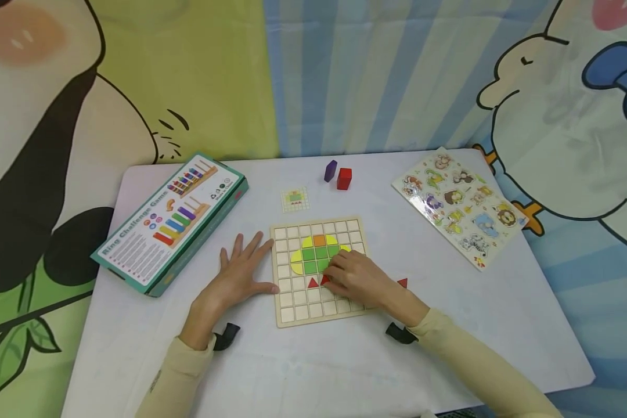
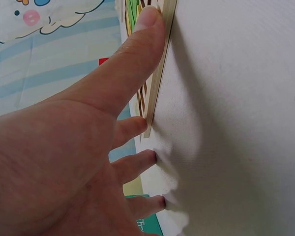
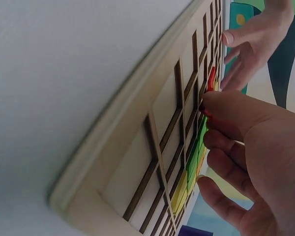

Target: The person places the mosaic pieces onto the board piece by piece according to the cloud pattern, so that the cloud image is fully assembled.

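Note:
A wooden grid board (image 1: 285, 301) lies in the middle of the table in the head view. Green squares (image 1: 309, 267), yellow rounded pieces (image 1: 296, 262) and an orange square (image 1: 319, 240) sit in its cells. Below the green squares lies one red triangle (image 1: 312, 283). My right hand (image 1: 360, 280) pinches a second red triangle (image 3: 207, 112) between thumb and fingers at the cell just right of it, partly hiding it. My left hand (image 1: 235, 278) is spread on the left, its thumb (image 2: 147, 29) touching the board's edge and other fingertips resting on the cloth.
A printed pattern card (image 1: 295, 200) lies behind the board. Farther back are a purple block (image 1: 331, 170) and a red block (image 1: 344, 179). A game box (image 1: 169, 223) is at left, an animal picture board (image 1: 462, 206) at right. Another red triangle (image 1: 403, 283) lies beside my right wrist.

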The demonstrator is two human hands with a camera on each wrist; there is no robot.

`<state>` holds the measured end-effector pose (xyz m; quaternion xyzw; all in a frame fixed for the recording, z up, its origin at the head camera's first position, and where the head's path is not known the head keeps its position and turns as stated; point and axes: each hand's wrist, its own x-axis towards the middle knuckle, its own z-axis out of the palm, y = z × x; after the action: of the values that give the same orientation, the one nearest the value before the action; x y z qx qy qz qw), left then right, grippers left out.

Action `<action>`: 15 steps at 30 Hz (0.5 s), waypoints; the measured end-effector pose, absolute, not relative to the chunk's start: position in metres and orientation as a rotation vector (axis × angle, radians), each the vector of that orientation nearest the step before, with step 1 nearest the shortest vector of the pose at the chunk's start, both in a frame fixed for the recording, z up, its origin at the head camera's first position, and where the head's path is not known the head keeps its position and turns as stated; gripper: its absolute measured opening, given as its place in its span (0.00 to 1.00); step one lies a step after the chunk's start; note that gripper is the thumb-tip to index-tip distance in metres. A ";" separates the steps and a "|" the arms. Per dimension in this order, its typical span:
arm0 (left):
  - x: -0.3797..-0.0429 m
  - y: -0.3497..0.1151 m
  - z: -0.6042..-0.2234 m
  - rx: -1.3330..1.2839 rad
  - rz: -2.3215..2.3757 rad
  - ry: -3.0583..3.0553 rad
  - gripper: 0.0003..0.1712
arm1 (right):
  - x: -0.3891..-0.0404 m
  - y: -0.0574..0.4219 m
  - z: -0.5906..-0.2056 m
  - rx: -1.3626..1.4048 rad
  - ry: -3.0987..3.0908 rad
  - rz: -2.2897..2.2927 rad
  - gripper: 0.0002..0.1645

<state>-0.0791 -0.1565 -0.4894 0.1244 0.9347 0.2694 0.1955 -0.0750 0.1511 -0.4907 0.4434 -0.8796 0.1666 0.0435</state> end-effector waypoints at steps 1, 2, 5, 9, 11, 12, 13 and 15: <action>-0.079 -0.156 -0.489 0.348 0.755 2.619 0.65 | -0.075 0.150 -0.491 1.354 -2.705 0.499 0.12; -0.079 -0.156 -0.489 0.347 0.755 2.619 0.65 | -0.075 0.150 -0.490 1.351 -2.717 0.489 0.12; -0.079 -0.156 -0.489 0.347 0.754 2.621 0.64 | -0.075 0.150 -0.489 1.340 -2.754 0.467 0.12; -0.079 -0.157 -0.488 0.349 0.756 2.622 0.65 | -0.073 0.150 -0.488 1.344 -2.760 0.463 0.12; -0.079 -0.156 -0.488 0.349 0.758 2.620 0.65 | -0.072 0.150 -0.488 1.348 -2.747 0.465 0.12; -0.079 -0.156 -0.487 0.352 0.762 2.621 0.65 | -0.071 0.150 -0.487 1.351 -2.739 0.460 0.12; -0.079 -0.156 -0.487 0.356 0.765 2.623 0.65 | -0.070 0.150 -0.487 1.354 -2.729 0.454 0.12; -0.079 -0.157 -0.488 0.357 0.765 2.623 0.65 | -0.068 0.149 -0.488 1.354 -2.713 0.433 0.12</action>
<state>-0.0789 -0.1565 -0.4877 0.1273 0.9343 0.2724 0.1918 -0.0684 0.1494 -0.4875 0.4418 -0.8850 0.1413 0.0393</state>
